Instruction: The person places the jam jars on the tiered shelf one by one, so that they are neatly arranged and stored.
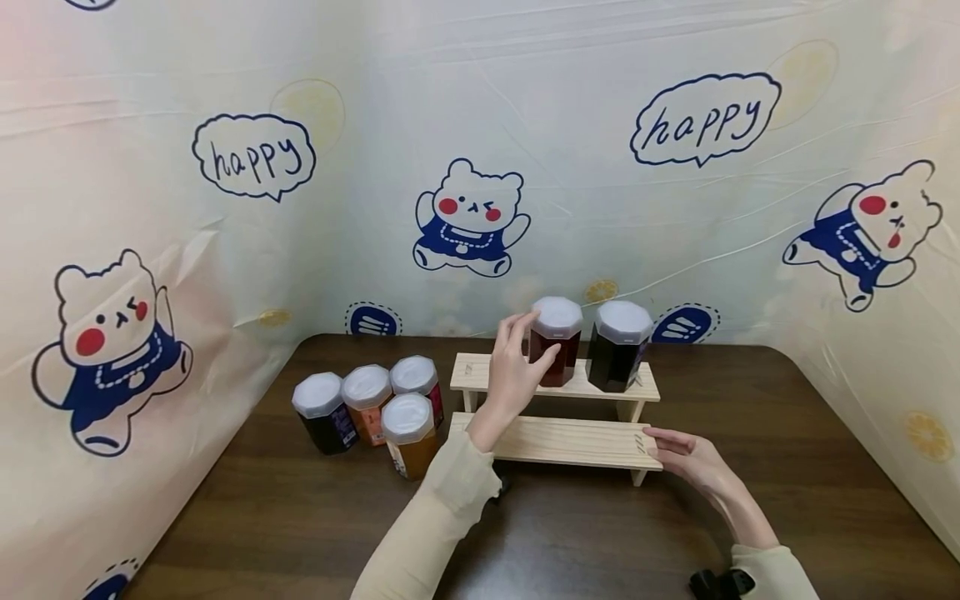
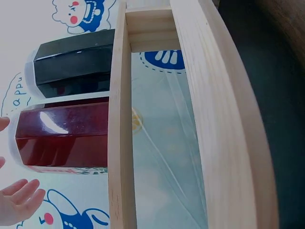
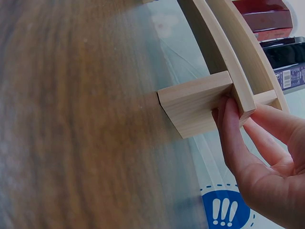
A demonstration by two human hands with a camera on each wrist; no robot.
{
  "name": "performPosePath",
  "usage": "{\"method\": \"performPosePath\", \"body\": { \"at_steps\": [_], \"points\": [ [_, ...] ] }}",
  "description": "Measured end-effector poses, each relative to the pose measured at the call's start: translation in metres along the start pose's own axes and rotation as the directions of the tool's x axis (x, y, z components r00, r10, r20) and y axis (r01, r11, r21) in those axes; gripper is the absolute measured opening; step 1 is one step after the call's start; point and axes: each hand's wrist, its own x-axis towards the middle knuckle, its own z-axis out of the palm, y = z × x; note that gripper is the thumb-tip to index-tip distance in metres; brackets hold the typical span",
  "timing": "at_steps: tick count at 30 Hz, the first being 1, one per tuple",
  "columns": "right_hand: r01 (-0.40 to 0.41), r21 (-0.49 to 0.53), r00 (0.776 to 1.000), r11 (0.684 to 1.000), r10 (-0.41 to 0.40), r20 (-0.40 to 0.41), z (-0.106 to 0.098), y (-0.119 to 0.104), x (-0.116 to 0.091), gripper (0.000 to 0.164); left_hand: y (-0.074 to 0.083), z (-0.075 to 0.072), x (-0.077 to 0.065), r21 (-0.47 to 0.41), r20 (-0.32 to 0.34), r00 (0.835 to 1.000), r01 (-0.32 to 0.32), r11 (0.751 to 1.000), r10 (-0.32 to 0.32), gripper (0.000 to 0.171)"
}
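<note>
Two jars with white octagonal lids stand side by side on the upper tier of a light wooden step shelf [image 1: 570, 442]: a dark red jar [image 1: 557, 354] and, to its right, a near-black jar [image 1: 617, 358]. Around the red jar's left side is my left hand [image 1: 513, 375], fingers spread. In the left wrist view those fingers [image 2: 24, 202] appear apart from the red jar [image 2: 66, 136]. At the right end of the lower tier, my right hand [image 1: 697, 462] pinches the board's edge, thumb and fingers on either side of the wood [image 3: 243, 90].
Left of the shelf, several more lidded jars stand grouped on the brown table: a dark one [image 1: 326, 421], an orange one [image 1: 367, 408], a red one [image 1: 423, 379] and an amber one [image 1: 411, 442]. Behind hangs a printed curtain [image 1: 585, 208].
</note>
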Motion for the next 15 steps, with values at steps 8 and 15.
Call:
{"method": "performPosePath", "body": {
  "at_steps": [8, 15],
  "points": [
    [0.007, 0.007, 1.000, 1.000, -0.007, 0.013, -0.001, 0.001, 0.001, 0.052, 0.000, -0.014, -0.014, -0.023, -0.023, 1.000, 0.012, 1.000, -0.012, 0.047],
    [0.012, 0.007, 1.000, 1.000, -0.012, 0.016, -0.001, 0.002, 0.001, 0.050, -0.004, -0.031, -0.025, -0.026, -0.062, 0.998, -0.027, 0.999, 0.025, 0.046]
  ]
}}
